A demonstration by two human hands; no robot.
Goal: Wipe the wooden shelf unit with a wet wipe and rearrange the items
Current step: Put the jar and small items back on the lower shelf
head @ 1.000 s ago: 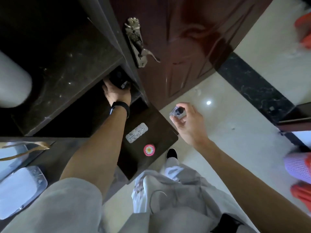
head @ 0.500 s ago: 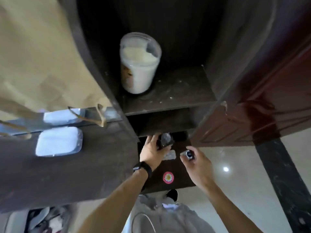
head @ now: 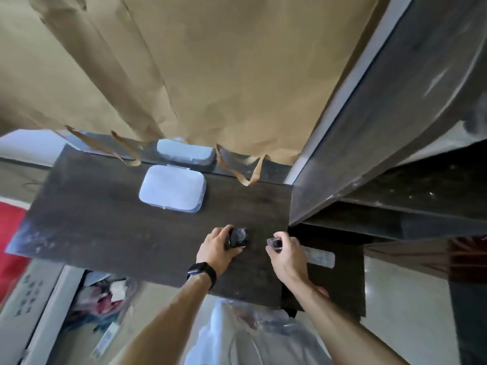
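Observation:
The dark wooden shelf unit's top [head: 110,227] fills the middle of the view. My left hand [head: 217,250], with a black watch on the wrist, grips a small dark jar [head: 238,237] over the top's right part. Just to the right, my right hand [head: 286,255] holds a small clear bottle with a dark cap [head: 274,243] near the top's right edge. A white wet-wipe pack [head: 172,188] lies flat on the top, farther back.
Brown paper [head: 210,61] hangs over a mirror at the back, its torn strips drooping onto the top. Open dark shelves [head: 395,214] lie to the right, a lower shelf holds a blister pack [head: 320,258]. A red cloth [head: 10,243] and clutter sit at the left.
The view has swung up from the lower shelves to the unit's top. Both hands have lifted the jar and the small bottle out of the lower compartment to the top surface.

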